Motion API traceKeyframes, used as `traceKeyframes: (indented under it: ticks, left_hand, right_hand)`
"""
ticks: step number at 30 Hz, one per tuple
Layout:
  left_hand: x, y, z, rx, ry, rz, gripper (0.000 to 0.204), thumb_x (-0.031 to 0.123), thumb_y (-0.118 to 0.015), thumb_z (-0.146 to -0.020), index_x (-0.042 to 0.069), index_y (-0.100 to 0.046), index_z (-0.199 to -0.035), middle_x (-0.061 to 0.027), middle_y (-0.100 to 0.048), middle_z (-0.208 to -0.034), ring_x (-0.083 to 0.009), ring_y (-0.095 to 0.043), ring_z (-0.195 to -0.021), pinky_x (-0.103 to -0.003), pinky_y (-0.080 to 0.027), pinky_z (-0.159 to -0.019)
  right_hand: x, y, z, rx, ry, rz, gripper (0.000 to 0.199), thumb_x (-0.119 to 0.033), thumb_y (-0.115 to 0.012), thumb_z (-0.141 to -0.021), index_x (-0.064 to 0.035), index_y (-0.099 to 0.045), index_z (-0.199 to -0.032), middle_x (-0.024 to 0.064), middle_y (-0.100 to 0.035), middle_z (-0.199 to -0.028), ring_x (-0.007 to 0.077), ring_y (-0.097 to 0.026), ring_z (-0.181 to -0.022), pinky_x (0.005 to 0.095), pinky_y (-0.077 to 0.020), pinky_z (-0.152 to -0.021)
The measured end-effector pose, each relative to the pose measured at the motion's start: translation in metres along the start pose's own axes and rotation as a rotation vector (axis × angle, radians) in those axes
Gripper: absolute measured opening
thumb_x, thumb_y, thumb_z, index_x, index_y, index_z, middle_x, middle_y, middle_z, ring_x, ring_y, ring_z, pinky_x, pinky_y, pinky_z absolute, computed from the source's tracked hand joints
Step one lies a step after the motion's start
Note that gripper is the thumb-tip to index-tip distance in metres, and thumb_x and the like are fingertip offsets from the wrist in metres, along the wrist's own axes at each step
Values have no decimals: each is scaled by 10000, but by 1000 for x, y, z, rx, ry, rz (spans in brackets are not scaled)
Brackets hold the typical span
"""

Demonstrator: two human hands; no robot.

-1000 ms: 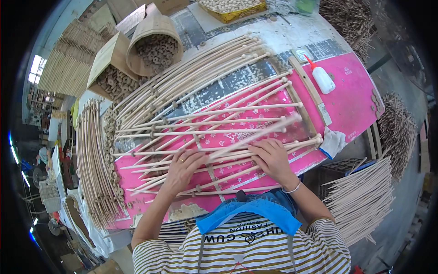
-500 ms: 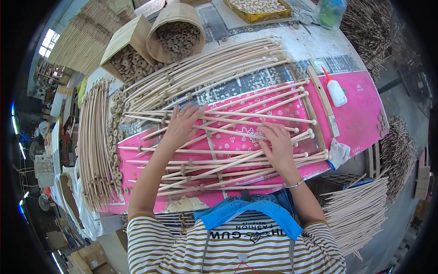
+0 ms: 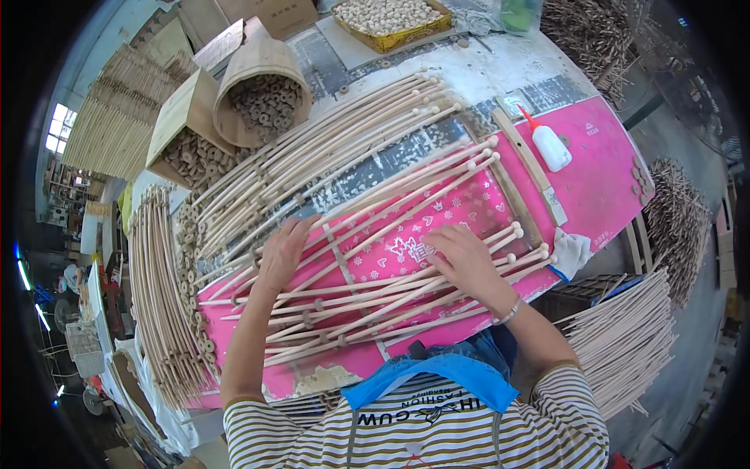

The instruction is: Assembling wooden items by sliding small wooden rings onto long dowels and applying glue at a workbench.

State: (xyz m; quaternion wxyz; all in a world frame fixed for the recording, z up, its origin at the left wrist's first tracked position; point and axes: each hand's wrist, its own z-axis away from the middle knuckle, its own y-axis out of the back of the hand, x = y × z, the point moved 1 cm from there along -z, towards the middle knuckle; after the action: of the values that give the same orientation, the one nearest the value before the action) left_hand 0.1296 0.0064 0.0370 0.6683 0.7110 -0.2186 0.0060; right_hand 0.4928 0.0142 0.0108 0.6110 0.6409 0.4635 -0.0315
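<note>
Several slim wooden sticks with round ball ends and small wooden rings lie on a pink patterned sheet (image 3: 375,262). My left hand (image 3: 283,254) rests over the far group of sticks (image 3: 391,205) near their ring ends, back of the hand up, fingers stretched forward. My right hand (image 3: 461,258) is low over the pink sheet, fingers extended and apart, holding nothing. Its wrist is above the nearer group of sticks (image 3: 375,298), which lie partly crossed. The undersides of both hands are hidden.
Further away lies another row of ball-ended sticks (image 3: 336,137). Wooden tubs of rings (image 3: 262,59) and a yellow tray of balls (image 3: 437,23) stand behind. Upright sticks (image 3: 156,289) line the left. A glue bottle (image 3: 551,148), wooden strip (image 3: 531,168) and white cloth (image 3: 570,254) are right.
The far group of sticks has shifted away from me and drawn closer together, baring more pink sheet. My left hand has moved slightly nearer to me; my right hand has lifted off the sticks.
</note>
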Motion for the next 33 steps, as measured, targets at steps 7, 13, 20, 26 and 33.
traceKeyframes:
  ticks: [7,13,20,26,33]
  left_hand:
    - [-16,3,-36,9,49,52,340,118,-568,-953,122,-610,-1290,-173,-657,-1105,-413,-634,-1017,-480,-516,-810]
    - [-30,-27,-56,-261,139,243,358,169,-612,-952,92,-613,-1302,-189,-676,-1186,-380,-640,-1104,-410,-523,-884]
    - [-25,-32,-88,-744,263,819,279,206,-563,-1019,47,-606,-1244,0,-646,-900,-83,-595,-860,-256,-485,-763]
    - [-33,-34,-87,-512,199,682,234,194,-554,-1017,54,-634,-1187,-1,-623,-859,-78,-565,-790,-247,-481,-728]
    - [-54,-40,-88,-282,259,756,197,167,-503,-1041,40,-624,-1133,4,-608,-842,-78,-602,-768,-257,-489,-659]
  right_hand:
    - [26,-34,-70,4,152,228,520,-177,-757,-813,-91,-580,-1295,111,-558,-1340,296,-493,-1292,526,-309,-1162]
    - [41,-25,-55,14,143,99,372,-181,-785,-768,-129,-655,-1112,75,-606,-1116,274,-536,-1147,503,-370,-1085]
    - [41,-15,-52,-47,126,69,261,-187,-749,-796,-141,-706,-1050,34,-635,-1051,241,-568,-1084,421,-431,-963]
    - [50,-18,-55,52,52,-14,200,-202,-712,-838,-129,-708,-1024,61,-642,-996,243,-597,-1023,412,-479,-894]
    - [69,-16,-113,135,162,272,402,-124,-691,-831,-69,-609,-1220,86,-630,-1243,276,-541,-1250,474,-373,-1120]
